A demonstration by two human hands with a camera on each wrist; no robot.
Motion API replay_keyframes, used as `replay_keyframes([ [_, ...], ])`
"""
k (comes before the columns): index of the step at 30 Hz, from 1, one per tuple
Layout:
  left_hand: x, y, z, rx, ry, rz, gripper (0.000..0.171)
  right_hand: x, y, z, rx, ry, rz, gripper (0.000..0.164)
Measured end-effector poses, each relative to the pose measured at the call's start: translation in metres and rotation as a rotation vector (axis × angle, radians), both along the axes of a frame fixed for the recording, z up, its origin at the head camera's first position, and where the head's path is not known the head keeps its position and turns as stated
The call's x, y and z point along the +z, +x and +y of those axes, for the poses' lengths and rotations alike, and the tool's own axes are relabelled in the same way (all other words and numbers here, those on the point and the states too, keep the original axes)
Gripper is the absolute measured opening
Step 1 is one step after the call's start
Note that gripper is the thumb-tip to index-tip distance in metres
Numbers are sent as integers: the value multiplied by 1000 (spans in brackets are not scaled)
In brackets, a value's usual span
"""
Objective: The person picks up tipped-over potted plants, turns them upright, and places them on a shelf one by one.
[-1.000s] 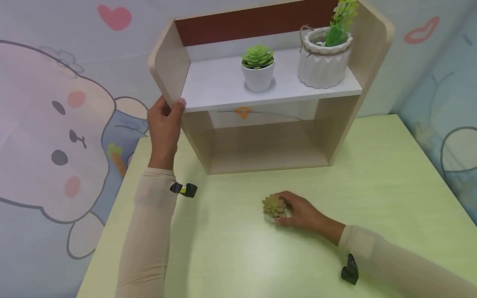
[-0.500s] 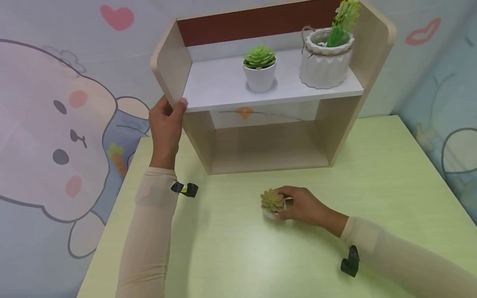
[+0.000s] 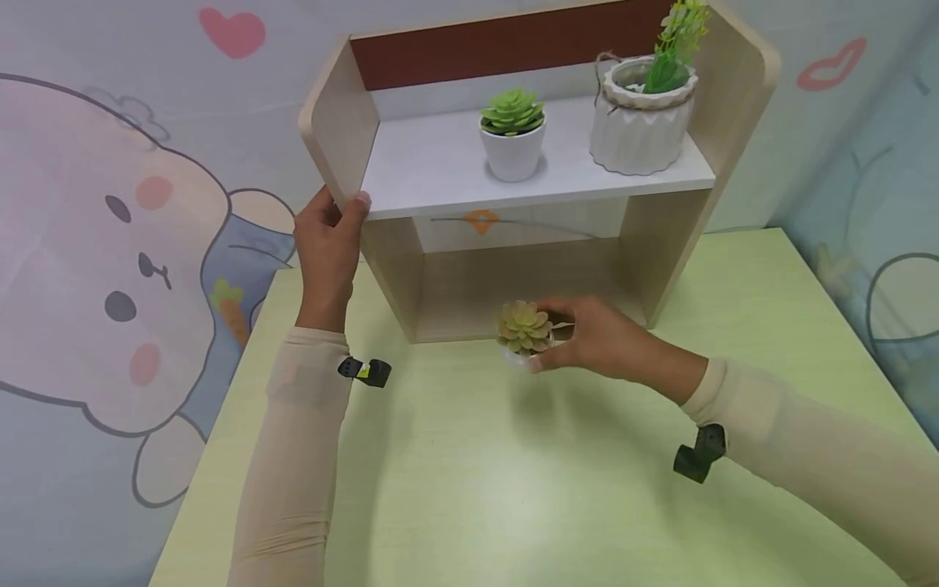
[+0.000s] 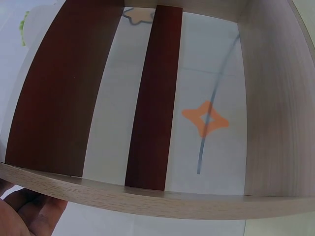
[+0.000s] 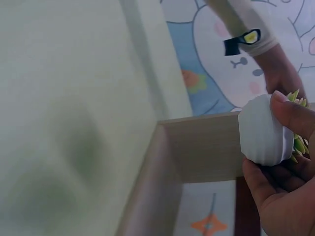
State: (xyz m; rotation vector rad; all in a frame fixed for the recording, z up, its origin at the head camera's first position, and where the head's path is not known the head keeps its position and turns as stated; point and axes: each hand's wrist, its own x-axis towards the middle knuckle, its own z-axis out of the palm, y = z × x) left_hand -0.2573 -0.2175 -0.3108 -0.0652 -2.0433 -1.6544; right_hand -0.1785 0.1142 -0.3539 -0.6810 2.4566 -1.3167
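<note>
A small potted succulent (image 3: 524, 328) with yellowish-green leaves is pinched between the thumb and fingers of my right hand (image 3: 597, 338), raised off the table in front of the shelf's lower opening. From the right wrist view, its white ribbed pot (image 5: 266, 130) shows sideways in the grip. My left hand (image 3: 328, 244) grips the left side panel of the wooden shelf (image 3: 337, 122), thumb on the front edge near the white board. In the left wrist view, part of that hand (image 4: 32, 216) shows at the lower left beside the panel.
On the upper white board (image 3: 425, 163) stand a bright green succulent in a white pot (image 3: 512, 151) and a larger white ribbed planter (image 3: 637, 134) tied with twine. The lower compartment (image 3: 469, 285) has a wooden floor. The shelf rests on a pale green table (image 3: 455, 473).
My right hand has lifted the succulent from the table and carried it up and forward toward the shelf. The left hand keeps its hold on the side panel.
</note>
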Motion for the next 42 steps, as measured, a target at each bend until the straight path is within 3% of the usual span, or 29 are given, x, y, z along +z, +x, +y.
replay_keyframes([
  [9, -1, -1, 0, 5, 8, 4, 40, 45, -14, -17, -8, -65, 68, 65],
  [25, 0, -4, 0, -2, 44, 11, 37, 115, -37, -57, -22, -60, 101, 63],
  [30, 2, -5, 2, -3, 40, 11, 37, 132, -46, -71, -51, -21, 132, 63],
  [34, 3, -7, 2, -6, 23, 14, 36, 142, -52, -80, -83, -5, 184, 51],
  [37, 3, -7, 1, 0, 20, 16, 35, 146, -57, -89, -96, -14, 225, 41],
  [42, 1, -5, -1, 20, 11, -5, 37, 145, -65, -105, -111, -40, 249, 38],
])
